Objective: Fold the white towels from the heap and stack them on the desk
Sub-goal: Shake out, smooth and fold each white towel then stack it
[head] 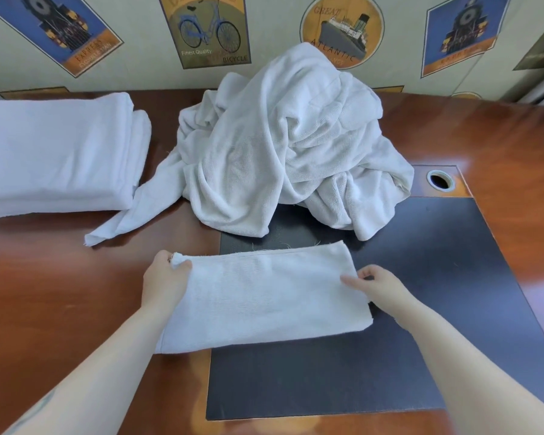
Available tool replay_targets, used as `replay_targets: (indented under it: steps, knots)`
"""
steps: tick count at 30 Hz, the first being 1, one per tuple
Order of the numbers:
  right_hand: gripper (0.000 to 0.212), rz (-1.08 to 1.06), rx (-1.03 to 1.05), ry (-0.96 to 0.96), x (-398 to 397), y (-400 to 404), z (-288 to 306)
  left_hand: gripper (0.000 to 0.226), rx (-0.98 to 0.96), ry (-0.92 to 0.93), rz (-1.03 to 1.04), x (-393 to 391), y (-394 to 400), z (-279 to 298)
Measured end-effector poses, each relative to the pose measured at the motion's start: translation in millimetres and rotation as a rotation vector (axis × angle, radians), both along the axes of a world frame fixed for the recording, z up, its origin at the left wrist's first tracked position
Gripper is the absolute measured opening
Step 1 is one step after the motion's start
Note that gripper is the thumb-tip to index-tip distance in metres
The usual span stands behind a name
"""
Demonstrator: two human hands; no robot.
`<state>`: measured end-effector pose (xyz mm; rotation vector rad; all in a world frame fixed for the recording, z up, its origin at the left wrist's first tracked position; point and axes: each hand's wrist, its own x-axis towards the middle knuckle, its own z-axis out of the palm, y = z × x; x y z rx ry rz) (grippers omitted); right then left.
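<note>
— While the heap (283, 152) waits behind, which step is in hand?
— A half-folded towel (264, 293) is being folded on the surface (60, 293), straddling the black mat (437, 293). Its far left corner is pinched by the left hand (165, 277); its right edge is touched by the loosely curled right hand (379, 285).
— Its long axis?
— Left to right. Another fold across it seems needed, then a move to the stack (54, 152).
</note>
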<state>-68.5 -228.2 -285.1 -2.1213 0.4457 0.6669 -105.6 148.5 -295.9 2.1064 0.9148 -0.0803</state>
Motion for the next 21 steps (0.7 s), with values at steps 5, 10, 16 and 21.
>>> replay_targets:
  steps: [5, 10, 16, 21]
  knots:
    - [0.023, -0.135, 0.179, -0.108, -27, -11, -5, 0.011, 0.009, 0.026, -0.022, 4, 4, -4]
    - [0.020, -0.242, 0.159, -0.331, -38, 9, -6, 0.025, 0.035, 0.026, -0.014, 4, 2, -5]
    - [0.023, -0.244, 0.150, -0.361, -48, 7, -5, 0.034, 0.019, 0.029, -0.025, 3, 0, -3]
    - [0.034, -0.348, 0.092, -0.331, -62, 9, -10, 0.041, 0.061, 0.098, -0.062, -30, 14, 5]
